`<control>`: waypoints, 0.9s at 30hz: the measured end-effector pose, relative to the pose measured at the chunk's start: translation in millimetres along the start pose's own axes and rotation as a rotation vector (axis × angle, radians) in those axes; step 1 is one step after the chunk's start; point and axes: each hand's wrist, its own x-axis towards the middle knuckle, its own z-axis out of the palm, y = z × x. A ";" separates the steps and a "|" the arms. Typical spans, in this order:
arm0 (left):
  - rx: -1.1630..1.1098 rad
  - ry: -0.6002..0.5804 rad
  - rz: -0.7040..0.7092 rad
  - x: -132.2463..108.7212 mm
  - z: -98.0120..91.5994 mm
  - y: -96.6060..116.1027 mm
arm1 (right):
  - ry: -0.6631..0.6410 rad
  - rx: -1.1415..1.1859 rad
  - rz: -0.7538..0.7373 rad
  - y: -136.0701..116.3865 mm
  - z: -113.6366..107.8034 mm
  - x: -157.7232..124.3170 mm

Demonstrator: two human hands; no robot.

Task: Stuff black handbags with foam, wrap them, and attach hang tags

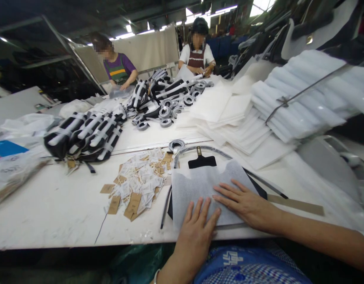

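Observation:
A thin white foam sheet point(196, 183) lies over a black bag point(260, 188) at the front edge of the table. On its lower middle rests my left hand point(196, 232), palm down with fingers spread. My right hand point(247, 201) is also laid flat on the sheet, farther right, fingers apart. Above the sheet's top edge a black flap with a metal clasp point(202, 158) sticks out. A wrapped strap or handle point(205, 149) arches around the far side of the bag. Most of the bag is hidden under the sheet.
Paper tags point(140, 185) with strings are heaped to the left. Wrapped black bags point(84, 136) stand farther left. Rolled straps point(165, 112) pile up at the back. Foam sheets point(243, 122) and a tied foam bundle point(303, 94) lie right. Two people point(198, 55) work across the table.

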 end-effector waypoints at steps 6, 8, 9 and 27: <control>-0.442 0.007 -0.018 -8.9 -6.5 -21.1 | 0.010 -0.044 0.025 2.0 -1.9 -2.5; -0.621 0.031 -0.163 -11.5 -9.2 -27.2 | 0.019 -0.053 0.027 2.8 1.1 -3.4; -0.679 0.042 -0.235 -12.0 -11.3 -29.6 | 0.022 -0.057 0.025 3.5 3.5 -3.9; -0.292 -0.212 -0.012 60.2 -24.5 -54.4 | 0.062 -0.150 0.022 7.2 16.1 -1.5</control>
